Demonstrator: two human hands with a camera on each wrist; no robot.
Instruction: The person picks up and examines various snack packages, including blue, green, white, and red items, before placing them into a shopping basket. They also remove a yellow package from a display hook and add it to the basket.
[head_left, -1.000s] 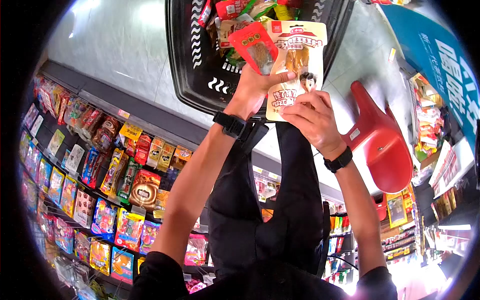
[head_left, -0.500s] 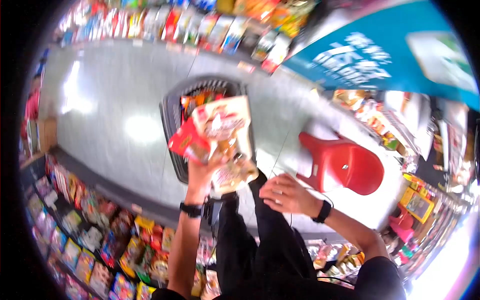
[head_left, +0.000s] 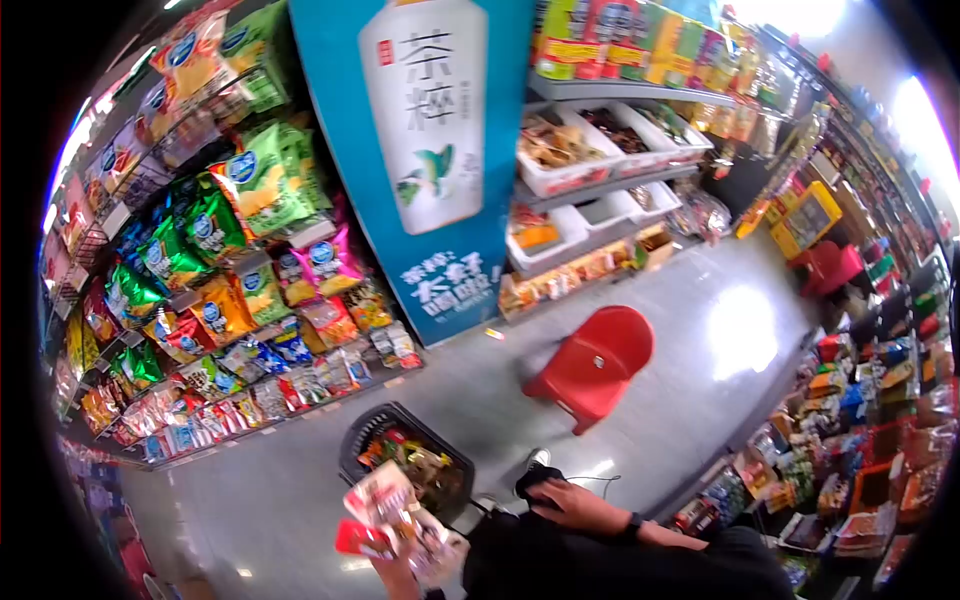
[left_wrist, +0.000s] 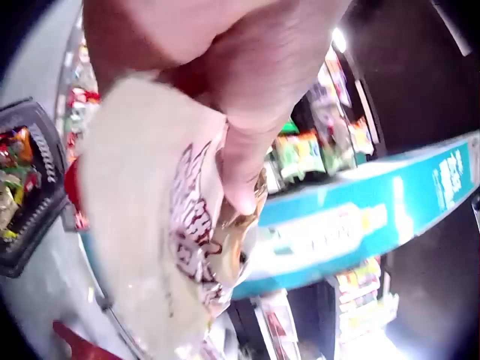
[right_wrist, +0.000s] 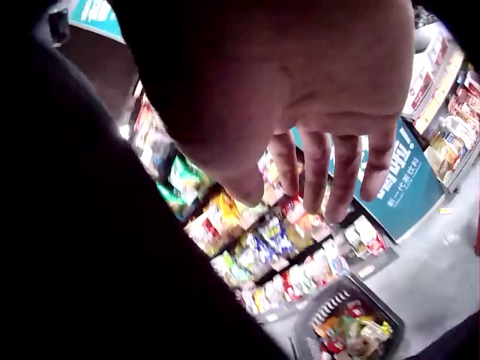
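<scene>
Snack packets [head_left: 395, 515] in left hand [head_left: 395, 575] above grey shop floor [head_left: 470, 385]

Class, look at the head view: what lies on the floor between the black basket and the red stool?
Only bare grey floor separates the black basket and the red stool; the head view shows it.
</scene>
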